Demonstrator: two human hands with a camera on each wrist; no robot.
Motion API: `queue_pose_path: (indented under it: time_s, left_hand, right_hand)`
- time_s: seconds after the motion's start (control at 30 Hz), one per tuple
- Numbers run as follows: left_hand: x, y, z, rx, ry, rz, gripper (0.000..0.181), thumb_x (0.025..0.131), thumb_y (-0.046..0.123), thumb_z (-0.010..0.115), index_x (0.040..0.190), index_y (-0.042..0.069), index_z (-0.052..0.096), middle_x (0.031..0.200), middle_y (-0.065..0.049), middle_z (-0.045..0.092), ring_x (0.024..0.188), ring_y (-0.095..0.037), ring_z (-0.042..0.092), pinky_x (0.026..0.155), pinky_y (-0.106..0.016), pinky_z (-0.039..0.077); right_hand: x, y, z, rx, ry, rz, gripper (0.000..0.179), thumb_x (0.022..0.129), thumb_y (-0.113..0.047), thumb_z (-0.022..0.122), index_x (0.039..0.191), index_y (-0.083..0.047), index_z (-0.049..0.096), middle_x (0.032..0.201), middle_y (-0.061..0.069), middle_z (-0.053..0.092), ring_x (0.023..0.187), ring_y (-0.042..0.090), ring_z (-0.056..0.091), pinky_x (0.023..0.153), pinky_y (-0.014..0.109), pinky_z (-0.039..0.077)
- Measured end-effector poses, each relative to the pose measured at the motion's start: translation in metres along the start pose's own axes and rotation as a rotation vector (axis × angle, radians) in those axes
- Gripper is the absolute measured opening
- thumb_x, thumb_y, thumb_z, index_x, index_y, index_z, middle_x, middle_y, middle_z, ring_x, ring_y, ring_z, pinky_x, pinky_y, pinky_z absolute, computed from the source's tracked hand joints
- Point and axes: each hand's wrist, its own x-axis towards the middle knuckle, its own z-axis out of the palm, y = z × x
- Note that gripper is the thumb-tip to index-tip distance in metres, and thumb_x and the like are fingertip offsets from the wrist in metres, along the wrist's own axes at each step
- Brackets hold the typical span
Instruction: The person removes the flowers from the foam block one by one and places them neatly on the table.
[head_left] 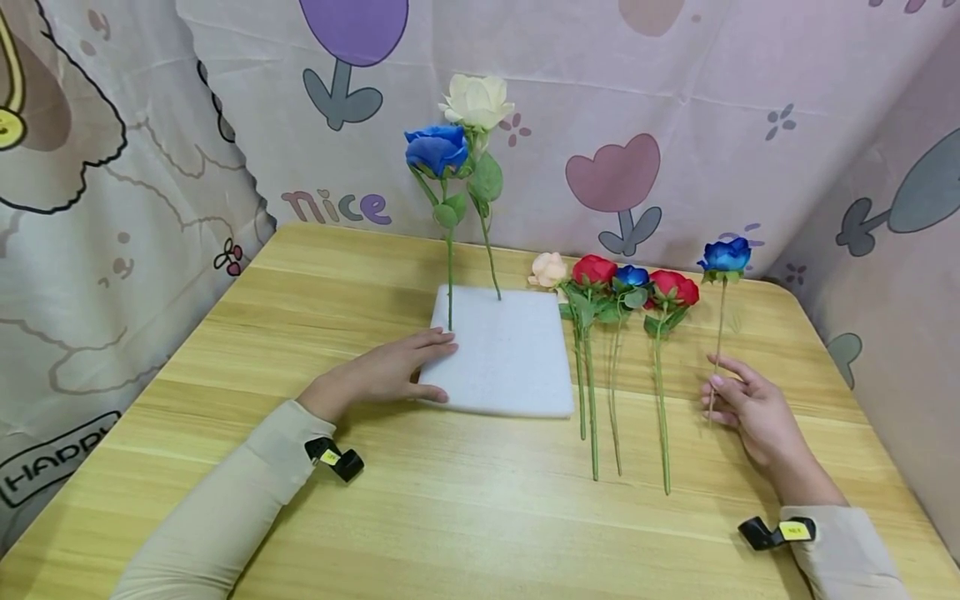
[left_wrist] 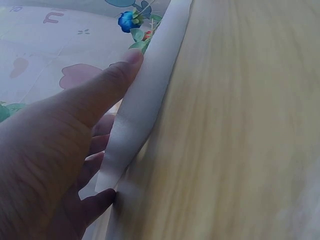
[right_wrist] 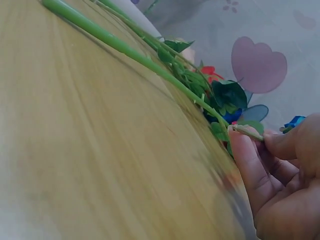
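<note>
My left hand (head_left: 397,367) rests at the left edge of a white foam block (head_left: 510,358), its fingers lying extended over the top and the thumb near the front corner. Two roses stand upright in the foam: a blue rose (head_left: 437,152) near the left side and a taller white rose (head_left: 477,102) at the back. My right hand (head_left: 757,408) pinches the thin stem of another blue rose (head_left: 724,257) between thumb and fingers, bloom up, at the table's right. In the right wrist view, the pinched stem's cut end (right_wrist: 245,131) shows at the fingertips.
Between foam and right hand, several roses lie on the wooden table (head_left: 480,508): a pale peach rose (head_left: 548,270), a red rose (head_left: 594,270), a blue rose (head_left: 632,276) and another red rose (head_left: 673,288). A printed curtain (head_left: 525,192) hangs behind the table.
</note>
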Motion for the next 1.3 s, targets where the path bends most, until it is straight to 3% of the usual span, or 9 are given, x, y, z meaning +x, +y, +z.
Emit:
queue_pose_path:
  time_s: [0.5,0.8,1.07,1.3]
  left_hand:
    - [-0.001,0.000,0.000,-0.004,-0.005,-0.009,0.095,0.082,0.073,0.055,0.154,0.015,0.033,0.161,0.001,0.020,0.148,-0.024,0.015,0.117,-0.046,0.022]
    - [-0.001,0.001,0.000,0.000,-0.006,-0.002,0.094,0.084,0.072,0.055,0.154,0.014,0.033,0.161,0.000,0.021,0.148,-0.025,0.015,0.117,-0.046,0.021]
    - [-0.002,0.002,-0.001,0.003,0.000,0.004,0.094,0.083,0.072,0.055,0.154,0.014,0.033,0.161,0.000,0.021,0.148,-0.025,0.015,0.117,-0.045,0.021]
    - [-0.001,0.003,-0.002,0.003,-0.003,-0.001,0.095,0.083,0.073,0.054,0.154,0.013,0.033,0.161,-0.001,0.021,0.148,-0.024,0.015,0.117,-0.045,0.021]
  right_hand:
    - [-0.010,0.003,-0.012,-0.015,-0.033,0.075,0.047,0.101,-0.017,0.055,0.144,-0.008,0.038,0.091,0.004,0.067,0.080,0.012,0.065,0.068,0.025,0.057]
    - [-0.011,0.003,-0.013,-0.064,-0.023,0.126,0.059,0.102,-0.019,0.055,0.147,0.004,0.025,0.091,0.002,0.066,0.079,0.010,0.064,0.067,0.023,0.057]
    - [-0.008,0.003,-0.011,-0.288,0.015,0.162,0.065,0.104,-0.021,0.049,0.147,0.015,0.017,0.089,-0.004,0.066,0.071,0.007,0.060,0.059,0.024,0.056]
    - [-0.005,0.004,-0.009,-0.550,0.070,0.143,0.059,0.105,-0.022,0.048,0.145,0.016,0.028,0.085,-0.002,0.061,0.062,0.008,0.058,0.055,0.028,0.056]
